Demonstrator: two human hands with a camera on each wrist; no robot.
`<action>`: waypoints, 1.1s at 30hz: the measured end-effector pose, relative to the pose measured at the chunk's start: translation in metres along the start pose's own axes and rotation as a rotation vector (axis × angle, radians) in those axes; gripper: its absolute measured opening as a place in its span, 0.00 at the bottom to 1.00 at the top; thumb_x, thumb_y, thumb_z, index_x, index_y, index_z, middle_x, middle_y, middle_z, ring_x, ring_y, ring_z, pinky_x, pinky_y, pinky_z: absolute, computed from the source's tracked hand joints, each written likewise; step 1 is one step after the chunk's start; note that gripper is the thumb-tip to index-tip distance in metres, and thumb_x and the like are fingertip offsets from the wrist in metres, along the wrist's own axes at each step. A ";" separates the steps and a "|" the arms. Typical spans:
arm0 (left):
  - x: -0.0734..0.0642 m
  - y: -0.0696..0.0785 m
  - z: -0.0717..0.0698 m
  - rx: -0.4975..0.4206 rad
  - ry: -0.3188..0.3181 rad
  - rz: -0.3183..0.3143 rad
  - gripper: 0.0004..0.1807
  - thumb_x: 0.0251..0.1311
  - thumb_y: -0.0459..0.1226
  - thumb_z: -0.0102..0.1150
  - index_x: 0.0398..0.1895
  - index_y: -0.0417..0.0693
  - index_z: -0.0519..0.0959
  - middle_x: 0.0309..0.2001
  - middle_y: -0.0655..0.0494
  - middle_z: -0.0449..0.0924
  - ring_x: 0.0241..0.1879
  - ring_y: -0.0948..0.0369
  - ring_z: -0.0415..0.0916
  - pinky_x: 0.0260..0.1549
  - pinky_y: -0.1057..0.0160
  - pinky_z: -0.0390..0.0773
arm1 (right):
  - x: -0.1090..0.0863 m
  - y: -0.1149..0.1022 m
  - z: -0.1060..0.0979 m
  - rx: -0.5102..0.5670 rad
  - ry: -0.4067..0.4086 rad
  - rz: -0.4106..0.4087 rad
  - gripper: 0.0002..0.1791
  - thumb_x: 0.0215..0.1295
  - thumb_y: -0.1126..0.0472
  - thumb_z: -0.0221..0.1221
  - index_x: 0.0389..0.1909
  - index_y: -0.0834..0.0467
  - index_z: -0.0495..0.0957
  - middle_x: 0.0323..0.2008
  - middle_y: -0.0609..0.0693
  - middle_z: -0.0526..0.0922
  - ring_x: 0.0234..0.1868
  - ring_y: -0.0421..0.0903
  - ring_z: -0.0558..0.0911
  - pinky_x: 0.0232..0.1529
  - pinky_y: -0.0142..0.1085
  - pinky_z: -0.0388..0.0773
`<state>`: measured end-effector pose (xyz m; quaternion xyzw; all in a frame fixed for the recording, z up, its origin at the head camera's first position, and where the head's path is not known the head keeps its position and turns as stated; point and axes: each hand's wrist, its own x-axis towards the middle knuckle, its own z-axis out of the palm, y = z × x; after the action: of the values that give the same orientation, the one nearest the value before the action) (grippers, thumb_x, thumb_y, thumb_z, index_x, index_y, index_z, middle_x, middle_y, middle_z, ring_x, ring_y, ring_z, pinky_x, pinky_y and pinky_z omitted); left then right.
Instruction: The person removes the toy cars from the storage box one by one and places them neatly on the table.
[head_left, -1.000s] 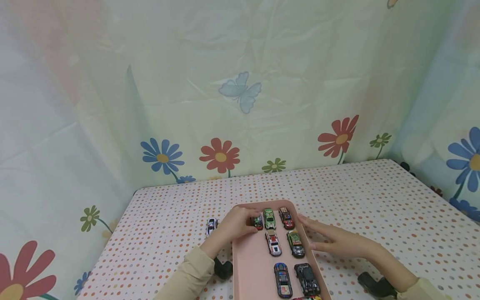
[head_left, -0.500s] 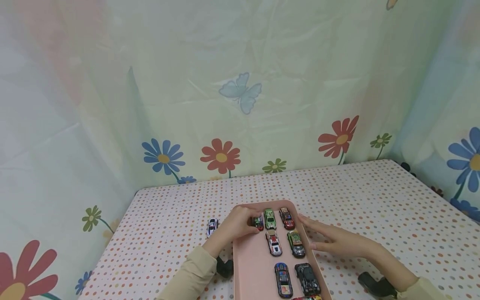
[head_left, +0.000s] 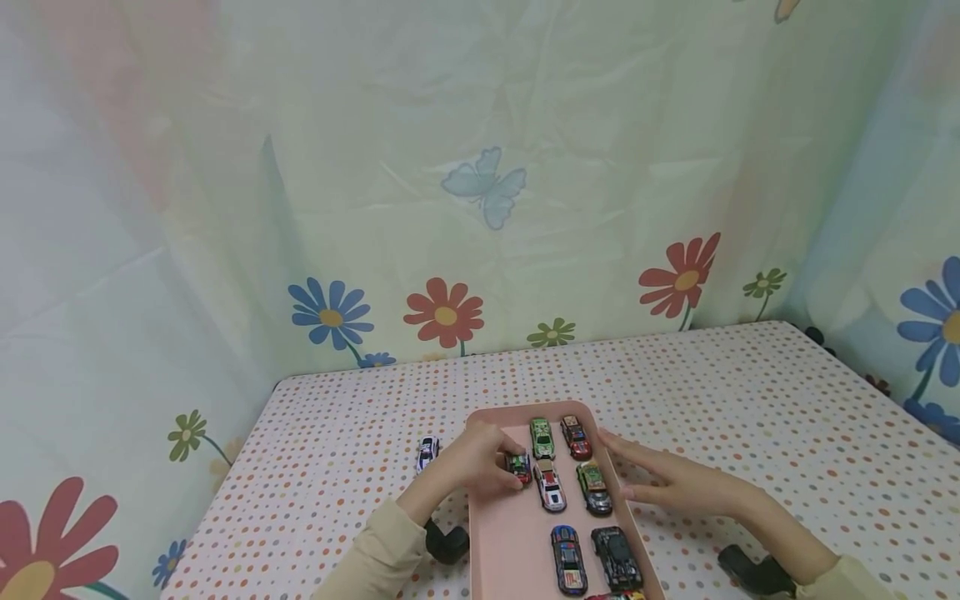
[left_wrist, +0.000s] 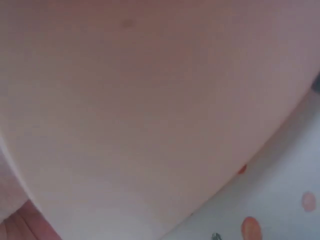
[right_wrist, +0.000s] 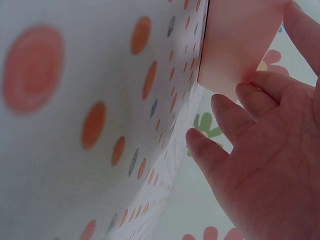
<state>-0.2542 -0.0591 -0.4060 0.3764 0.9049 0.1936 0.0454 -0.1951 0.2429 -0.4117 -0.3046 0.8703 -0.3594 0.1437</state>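
My left hand (head_left: pixel 483 460) reaches over the left wall of a pink tray (head_left: pixel 498 550) and pinches a small dark toy car (head_left: pixel 518 468) with green and red on it between thumb and fingers. Right beside that car stands a white toy car (head_left: pixel 551 487) with a red patch; a green toy car (head_left: pixel 542 438) is farther back. My right hand (head_left: pixel 678 479) rests its fingertips against the tray's right rim, its fingers extended. In the right wrist view those fingers touch the tray wall (right_wrist: pixel 235 45). Blurred skin fills most of the left wrist view.
More toy cars stand in the tray: a red-and-black one (head_left: pixel 576 437), a green-and-black one (head_left: pixel 594 488), a blue one (head_left: pixel 569 560) and a black one (head_left: pixel 617 558). Outside, left of the tray, a white toy car (head_left: pixel 427 453) sits on the dotted tablecloth (head_left: pixel 337 433).
My left hand has drawn the dark toy car toward me, from beside the green car to beside the white one. The right hand has stayed at the tray's rim.
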 end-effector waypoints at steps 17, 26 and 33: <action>-0.027 -0.007 -0.026 -0.165 0.048 0.011 0.17 0.47 0.38 0.72 0.43 0.43 0.84 0.40 0.59 0.82 0.42 0.66 0.76 0.41 0.65 0.75 | -0.001 0.002 0.000 -0.024 0.007 -0.003 0.41 0.68 0.47 0.52 0.72 0.62 0.46 0.69 0.66 0.49 0.65 0.67 0.53 0.54 0.63 0.59; -0.051 -0.025 -0.050 -0.244 0.094 0.007 0.19 0.48 0.37 0.72 0.45 0.42 0.83 0.41 0.57 0.82 0.44 0.64 0.77 0.46 0.62 0.74 | -0.001 0.001 0.000 -0.025 0.004 0.003 0.41 0.68 0.47 0.51 0.72 0.63 0.46 0.69 0.66 0.49 0.65 0.67 0.53 0.54 0.62 0.60; -0.077 -0.043 -0.062 -0.309 0.140 -0.081 0.22 0.48 0.37 0.72 0.47 0.40 0.82 0.45 0.52 0.81 0.46 0.57 0.77 0.47 0.56 0.74 | -0.001 0.001 0.000 -0.003 0.001 0.011 0.41 0.68 0.48 0.52 0.72 0.62 0.46 0.69 0.67 0.48 0.65 0.68 0.52 0.54 0.63 0.58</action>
<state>-0.2417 -0.1605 -0.3706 0.3137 0.8798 0.3540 0.0474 -0.1947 0.2439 -0.4122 -0.2998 0.8726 -0.3572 0.1450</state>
